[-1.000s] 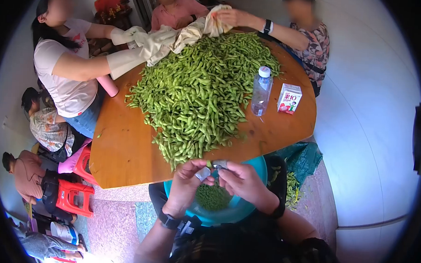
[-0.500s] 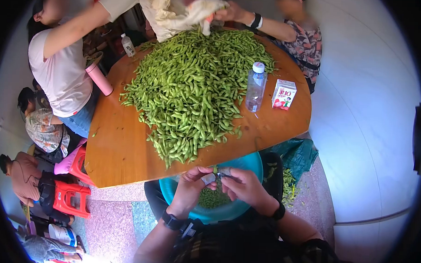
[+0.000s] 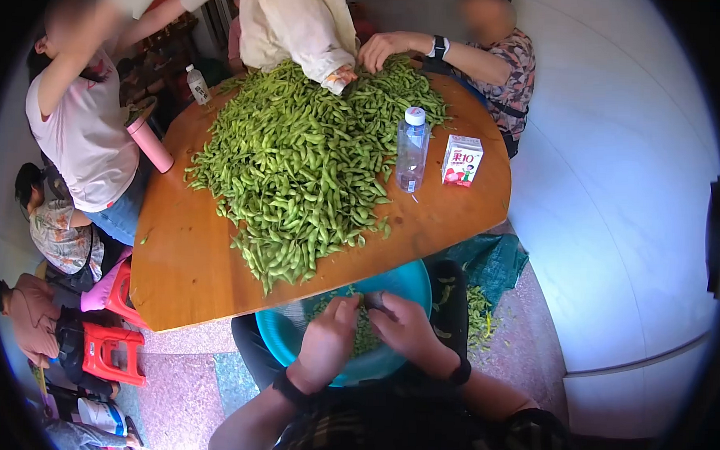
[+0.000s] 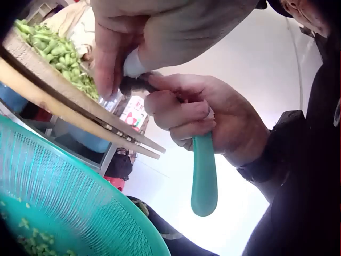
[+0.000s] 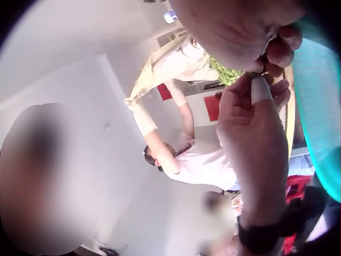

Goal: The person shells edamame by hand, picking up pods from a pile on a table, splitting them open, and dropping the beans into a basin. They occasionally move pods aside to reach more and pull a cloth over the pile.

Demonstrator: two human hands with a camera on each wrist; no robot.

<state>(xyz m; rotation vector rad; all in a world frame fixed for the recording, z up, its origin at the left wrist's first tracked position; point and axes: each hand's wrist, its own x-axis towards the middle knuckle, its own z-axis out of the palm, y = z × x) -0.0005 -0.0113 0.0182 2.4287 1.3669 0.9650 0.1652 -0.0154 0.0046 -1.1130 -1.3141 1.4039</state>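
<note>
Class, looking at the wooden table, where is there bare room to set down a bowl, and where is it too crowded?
Bare wood lies on the table left of the pod heap, toward the near edge. Around the water bottle and juice carton it is crowded.

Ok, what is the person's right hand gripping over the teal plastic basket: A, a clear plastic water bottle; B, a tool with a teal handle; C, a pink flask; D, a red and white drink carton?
B: in the left wrist view the right hand curls its fingers round a tool with a teal handle, while the clear plastic water bottle and the red and white drink carton stand on the round wooden table.
</note>
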